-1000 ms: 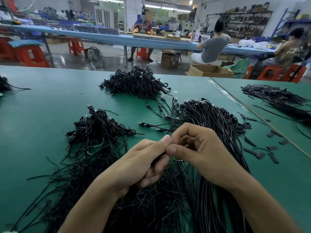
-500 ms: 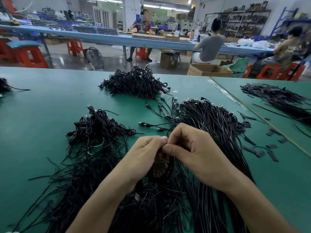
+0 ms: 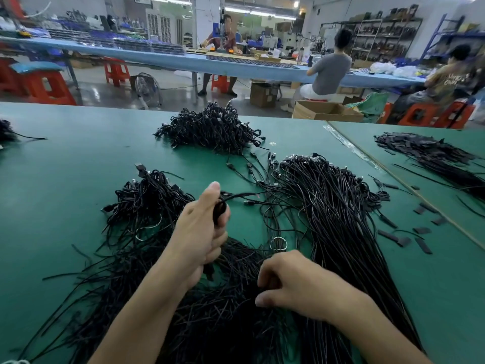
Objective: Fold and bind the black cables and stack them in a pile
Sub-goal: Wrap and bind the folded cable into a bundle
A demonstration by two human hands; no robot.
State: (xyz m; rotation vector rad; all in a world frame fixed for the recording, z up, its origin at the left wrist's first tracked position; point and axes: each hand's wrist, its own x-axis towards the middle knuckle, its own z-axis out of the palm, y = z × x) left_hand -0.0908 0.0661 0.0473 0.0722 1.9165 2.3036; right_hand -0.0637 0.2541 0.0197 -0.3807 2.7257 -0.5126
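1. Head view, left hand (image 3: pixel 202 232): fingers and thumb are clamped round one folded cable (image 3: pixel 219 211), held above the green table (image 3: pixel 65 166) near centre. Its plug ends stick out to the right. Can't tell if a tie is on it.
2. Right hand (image 3: pixel 296 287): low, near side, right of centre, knuckles up. Fingers are curled down into the heap of thin black strands (image 3: pixel 223 316). Can't tell if it pinches one or just rests there.
3. Stock: the loose cables (image 3: pixel 336 211) lie as a long sheaf on the right. One bound pile (image 3: pixel 149 200) is just left of the left hand, and a bigger bound pile (image 3: pixel 212 130) is at far centre.
4. Risk: with one hand on the fold, a slack grip lets the loops spring open and the fold needs redoing.
5. Risk: the protruding plug ends hang close over stray cables on the table. If they snag, a neighbouring cable gets dragged along.
6. Risk: the strand heap is dense, so the right hand could pull several strands or a tangle instead of one.
7. Risk: tossed short, the bundle lands in loose stock rather than on a bound pile.
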